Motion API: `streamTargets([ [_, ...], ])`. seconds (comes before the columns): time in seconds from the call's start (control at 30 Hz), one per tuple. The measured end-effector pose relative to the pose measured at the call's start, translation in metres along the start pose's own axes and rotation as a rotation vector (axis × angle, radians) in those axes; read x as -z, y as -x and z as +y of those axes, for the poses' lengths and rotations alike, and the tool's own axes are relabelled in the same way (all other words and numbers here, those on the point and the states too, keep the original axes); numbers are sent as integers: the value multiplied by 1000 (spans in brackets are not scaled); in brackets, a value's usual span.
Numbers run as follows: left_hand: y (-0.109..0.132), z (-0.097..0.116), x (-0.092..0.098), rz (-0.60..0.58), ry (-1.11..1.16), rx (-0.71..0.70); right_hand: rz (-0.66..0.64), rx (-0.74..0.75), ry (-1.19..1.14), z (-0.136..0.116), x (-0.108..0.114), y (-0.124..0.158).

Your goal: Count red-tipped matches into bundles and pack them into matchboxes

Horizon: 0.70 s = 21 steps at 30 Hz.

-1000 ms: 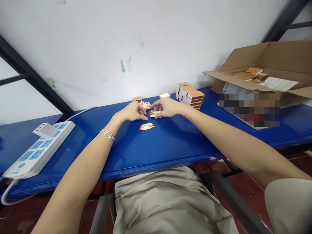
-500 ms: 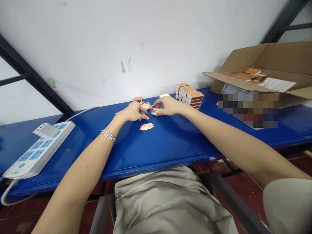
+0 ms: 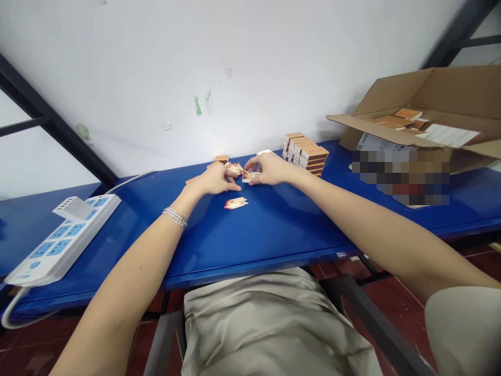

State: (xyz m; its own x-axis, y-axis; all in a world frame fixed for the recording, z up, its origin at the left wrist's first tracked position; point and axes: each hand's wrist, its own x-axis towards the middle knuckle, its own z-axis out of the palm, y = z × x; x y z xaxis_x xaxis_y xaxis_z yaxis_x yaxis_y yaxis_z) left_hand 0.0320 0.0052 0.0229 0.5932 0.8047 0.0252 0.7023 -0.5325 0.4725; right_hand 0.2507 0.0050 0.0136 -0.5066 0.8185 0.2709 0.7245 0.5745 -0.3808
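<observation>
My left hand [image 3: 217, 178] rests at the near left side of a loose heap of red-tipped matches [image 3: 235, 168]. Its fingers are loosely bent and apart, with no match clearly held. My right hand [image 3: 270, 169] has thumb and fingers around a small white matchbox tray [image 3: 246, 178] with matches in it, at the heap's right edge. Closer to me, a small neat bunch of matches [image 3: 235, 203] lies on the blue table [image 3: 250, 235]. Orange matchbox pieces [image 3: 222, 159] show behind and beside my left hand, partly covered by it.
Stacked matchboxes [image 3: 307, 152] stand right of my right hand, with a white piece [image 3: 264, 152] behind that hand. An open cardboard box [image 3: 426, 104] holding more matchbox parts is at the far right. A white power strip [image 3: 64, 240] lies on the left; a wall borders the back.
Both hands stay almost in place. My right fingers have shifted slightly over the tray, and the matches by them lie a little differently. The near bunch is unmoved.
</observation>
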Motion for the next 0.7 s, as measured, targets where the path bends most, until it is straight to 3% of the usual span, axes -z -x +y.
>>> streamTargets([
  [0.13, -3, 0, -5, 40, 14, -110, 81, 17, -32, 2, -3, -1],
  [0.3, -5, 1, -8, 88, 25, -112, 222, -35, -68, 9, -10, -5],
  [0.7, -4, 2, -9, 71, 26, -65, 213, -20, -119, 20, -19, -9],
])
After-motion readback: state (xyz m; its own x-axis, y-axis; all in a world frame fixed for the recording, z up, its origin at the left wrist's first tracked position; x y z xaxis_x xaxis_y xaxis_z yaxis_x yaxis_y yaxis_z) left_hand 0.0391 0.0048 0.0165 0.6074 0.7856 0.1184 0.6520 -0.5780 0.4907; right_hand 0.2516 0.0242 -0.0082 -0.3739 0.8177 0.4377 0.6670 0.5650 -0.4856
